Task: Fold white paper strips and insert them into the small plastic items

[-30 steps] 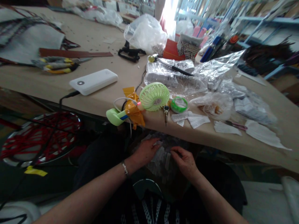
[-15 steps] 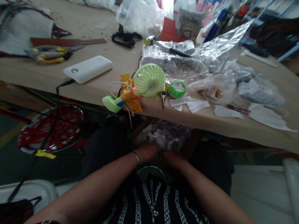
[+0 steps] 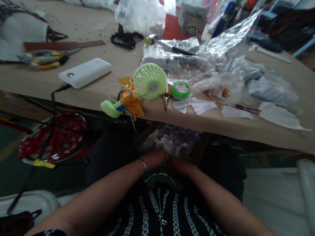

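My left hand (image 3: 157, 158) and my right hand (image 3: 179, 164) are close together in my lap, below the table edge. Both are dark and blurred, so their fingers do not show, and I cannot make out whether anything is between them. Just beyond them, under the table, a box (image 3: 144, 135) is filled with small whitish plastic scraps (image 3: 167, 141). A metal bracelet sits on my left wrist. The rim of something round shows just below the hands.
Along the table's (image 3: 216, 126) front edge lie a green fan (image 3: 150, 82), a pen-like metal-tipped tool (image 3: 166, 101), a green tub (image 3: 180, 90) and white label strips (image 3: 201, 105). A white power bank (image 3: 86, 72), pliers (image 3: 46, 59) and a hammer (image 3: 172, 47) lie farther back. A red-laced round stool (image 3: 54, 136) stands left.
The view has shifted slightly, so the table things appear a little farther left and higher. Both hands stay together in nearly the same place.
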### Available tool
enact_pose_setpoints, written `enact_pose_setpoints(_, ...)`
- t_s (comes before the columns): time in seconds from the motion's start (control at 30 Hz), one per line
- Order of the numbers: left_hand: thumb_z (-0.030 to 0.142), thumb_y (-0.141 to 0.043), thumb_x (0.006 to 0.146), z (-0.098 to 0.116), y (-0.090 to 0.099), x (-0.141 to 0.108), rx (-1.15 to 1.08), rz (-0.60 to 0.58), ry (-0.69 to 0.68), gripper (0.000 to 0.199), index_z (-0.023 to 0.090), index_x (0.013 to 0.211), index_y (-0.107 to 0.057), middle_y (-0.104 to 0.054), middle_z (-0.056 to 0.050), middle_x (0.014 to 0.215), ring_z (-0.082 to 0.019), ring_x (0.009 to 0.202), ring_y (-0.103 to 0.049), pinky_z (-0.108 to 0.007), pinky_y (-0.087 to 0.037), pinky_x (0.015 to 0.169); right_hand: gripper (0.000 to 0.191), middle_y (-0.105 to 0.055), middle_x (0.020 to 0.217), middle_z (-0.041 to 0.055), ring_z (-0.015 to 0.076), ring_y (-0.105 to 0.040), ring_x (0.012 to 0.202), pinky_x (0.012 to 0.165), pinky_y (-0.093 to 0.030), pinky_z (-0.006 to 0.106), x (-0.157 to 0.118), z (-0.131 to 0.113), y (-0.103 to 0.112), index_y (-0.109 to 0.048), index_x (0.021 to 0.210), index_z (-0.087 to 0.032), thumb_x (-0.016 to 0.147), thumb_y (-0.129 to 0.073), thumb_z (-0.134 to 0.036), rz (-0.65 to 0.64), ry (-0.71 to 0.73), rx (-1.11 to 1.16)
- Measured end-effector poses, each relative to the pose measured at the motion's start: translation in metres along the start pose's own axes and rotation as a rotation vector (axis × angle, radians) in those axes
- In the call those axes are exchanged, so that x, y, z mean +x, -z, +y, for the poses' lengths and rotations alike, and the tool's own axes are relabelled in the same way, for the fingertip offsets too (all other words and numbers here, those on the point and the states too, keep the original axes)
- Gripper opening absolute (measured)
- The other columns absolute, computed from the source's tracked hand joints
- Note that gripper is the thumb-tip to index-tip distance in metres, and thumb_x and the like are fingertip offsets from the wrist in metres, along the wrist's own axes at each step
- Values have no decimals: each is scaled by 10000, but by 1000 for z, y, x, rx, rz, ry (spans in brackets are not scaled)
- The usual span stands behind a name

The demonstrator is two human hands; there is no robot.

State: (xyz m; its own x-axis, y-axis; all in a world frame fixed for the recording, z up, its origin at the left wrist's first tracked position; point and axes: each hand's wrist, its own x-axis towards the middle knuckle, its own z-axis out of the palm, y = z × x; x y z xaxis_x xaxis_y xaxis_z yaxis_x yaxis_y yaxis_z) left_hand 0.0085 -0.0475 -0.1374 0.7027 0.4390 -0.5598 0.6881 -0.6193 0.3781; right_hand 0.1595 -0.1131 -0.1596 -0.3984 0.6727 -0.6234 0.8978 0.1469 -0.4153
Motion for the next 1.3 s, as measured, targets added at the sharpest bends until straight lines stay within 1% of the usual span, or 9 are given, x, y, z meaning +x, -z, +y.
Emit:
enact_pose_setpoints(0.1,231,-473,818,-1,0,0,18,-2,-4,269,128,987,-656,-689,-149,970,-238,899,-640,-298,-475,758,290,-668,1066,123,247,-629,985,786,-461,306,0,1,-1,-627,1065,-171,829,-471,-235,1,7,-3)
enact_pose_setpoints(0.23,212,-462,813,-4,-4,0,27,14,-13,271,128,985,-654,-688,-152,965,-241,891,-640,-302,-473,747,288,-669,1059,131,251,-635,970,761,-465,305,0,0,-2,-627,1061,-173,835,-471,-258,1,4,-13)
enact_pose_setpoints(0.4,236,-452,820,-9,-11,2,25,37,-18,274,131,976,-650,-688,-150,955,-245,879,-641,-312,-473,745,284,-673,1053,120,242,-639,962,742,-465,288,-1,0,-2,-627,1057,-177,819,-483,-230,-9,-10,-20)
enact_pose_setpoints(0.53,253,-453,822,-11,-14,4,24,58,-20,287,124,995,-642,-680,-162,981,-258,905,-634,-326,-471,760,293,-665,1070,131,253,-632,977,763,-462,305,-2,0,-2,-622,1064,-170,826,-467,-239,0,-20,-24)
enact_pose_setpoints(0.7,253,-460,819,-12,-14,3,25,70,-20,286,136,1010,-639,-676,-154,1003,-242,905,-634,-314,-468,765,283,-679,1033,124,242,-643,950,739,-462,288,-3,-2,-3,-629,1052,-173,824,-469,-223,-16,-31,-23)
enact_pose_setpoints(0.83,264,-461,818,-12,-14,3,26,73,-25,286,136,995,-645,-684,-143,975,-236,880,-638,-304,-470,748,286,-677,1041,120,243,-637,963,736,-459,282,-3,-3,-2,-631,1055,-180,803,-502,-216,-22,-28,-20)
enact_pose_setpoints(1.07,259,-457,814,-12,-15,5,29,76,-29,285,125,970,-653,-684,-156,966,-239,860,-643,-310,-479,733,305,-663,1078,118,241,-629,983,763,-456,297,-4,-4,-3,-623,1082,-187,833,-463,-261,-12,-33,-15)
enact_pose_setpoints(1.23,250,-459,807,-10,-14,3,33,81,-41,287,118,974,-653,-686,-165,952,-264,849,-648,-334,-486,712,306,-667,1068,119,245,-627,990,774,-457,302,-4,-6,-2,-627,1074,-188,817,-473,-248,-17,-25,-21)
enact_pose_setpoints(1.3,246,-462,807,-10,-14,2,32,82,-42,281,124,974,-652,-688,-159,947,-259,848,-650,-326,-485,711,309,-662,1080,119,247,-625,995,772,-459,301,-4,-6,-2,-627,1075,-187,808,-479,-235,-18,-21,-22)
